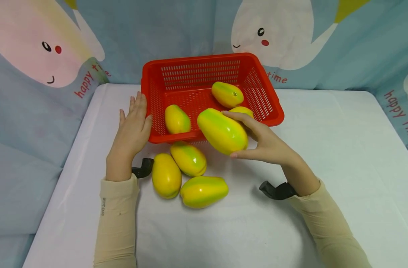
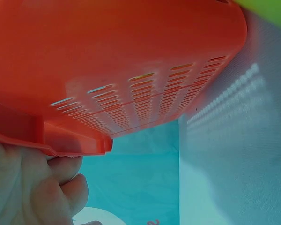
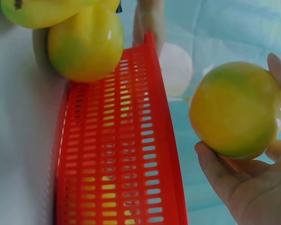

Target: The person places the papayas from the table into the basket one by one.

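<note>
My right hand [image 1: 265, 143] grips a yellow-green papaya [image 1: 223, 131] between thumb and fingers, above the near rim of a red plastic basket [image 1: 210, 59]. In the right wrist view the held papaya [image 3: 239, 110] is seen end-on, raised beside the basket's slotted wall [image 3: 131, 140]. With fingers straight, my left hand [image 1: 131, 128] rests against the basket's left rim; the left wrist view shows its fingers [image 2: 68, 183] at that rim. Inside the basket lie a papaya [image 1: 227, 94] at the back right, another papaya [image 1: 177, 119] at the left, and a third papaya [image 1: 242, 111] partly hidden behind the held one.
In front of the basket on the white table [image 1: 257, 230] lie three papayas: one upright-lying papaya [image 1: 167, 175], one papaya [image 1: 189, 159] close to the basket wall, and one sideways papaya [image 1: 204, 191]. A blue curtain [image 1: 177, 29] with printed whales hangs behind.
</note>
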Demonstrator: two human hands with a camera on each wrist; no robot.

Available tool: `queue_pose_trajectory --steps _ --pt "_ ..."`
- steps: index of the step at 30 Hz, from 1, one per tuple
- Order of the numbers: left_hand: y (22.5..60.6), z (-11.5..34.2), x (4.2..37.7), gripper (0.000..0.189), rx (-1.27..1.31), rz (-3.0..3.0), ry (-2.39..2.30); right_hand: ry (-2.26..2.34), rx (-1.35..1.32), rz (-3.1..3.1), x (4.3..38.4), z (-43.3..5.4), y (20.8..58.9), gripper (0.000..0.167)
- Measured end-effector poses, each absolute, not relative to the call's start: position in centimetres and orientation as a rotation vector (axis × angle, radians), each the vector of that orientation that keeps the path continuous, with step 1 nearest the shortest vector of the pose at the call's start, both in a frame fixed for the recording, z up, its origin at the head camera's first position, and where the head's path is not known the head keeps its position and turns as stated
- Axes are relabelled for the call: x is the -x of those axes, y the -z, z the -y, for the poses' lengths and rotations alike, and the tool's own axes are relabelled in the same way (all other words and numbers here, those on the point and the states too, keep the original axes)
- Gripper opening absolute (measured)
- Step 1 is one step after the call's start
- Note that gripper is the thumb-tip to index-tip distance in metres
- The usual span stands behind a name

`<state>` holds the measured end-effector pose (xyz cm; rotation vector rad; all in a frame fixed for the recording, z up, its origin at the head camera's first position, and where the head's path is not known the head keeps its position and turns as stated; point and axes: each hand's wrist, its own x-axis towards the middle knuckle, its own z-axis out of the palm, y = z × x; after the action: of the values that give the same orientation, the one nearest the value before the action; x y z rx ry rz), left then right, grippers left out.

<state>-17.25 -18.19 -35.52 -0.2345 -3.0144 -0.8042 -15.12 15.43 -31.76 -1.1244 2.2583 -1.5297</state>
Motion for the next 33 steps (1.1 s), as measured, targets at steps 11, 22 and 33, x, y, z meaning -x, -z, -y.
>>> queue_pose_trajectory --steps 11,22,33 --pt "35.5 18.2 17.3 0.061 0.231 3.013 0.801 1.548 1.102 -2.323 16.8 -13.3 31.5 0.081" --pt "35.4 18.0 17.3 0.061 0.213 3.014 0.802 1.550 0.957 -2.356 18.4 -11.8 31.9 0.081" --pt "35.4 18.1 17.2 0.061 0.218 3.015 0.811 1.521 0.772 -2.472 20.1 -10.7 33.0 0.080"
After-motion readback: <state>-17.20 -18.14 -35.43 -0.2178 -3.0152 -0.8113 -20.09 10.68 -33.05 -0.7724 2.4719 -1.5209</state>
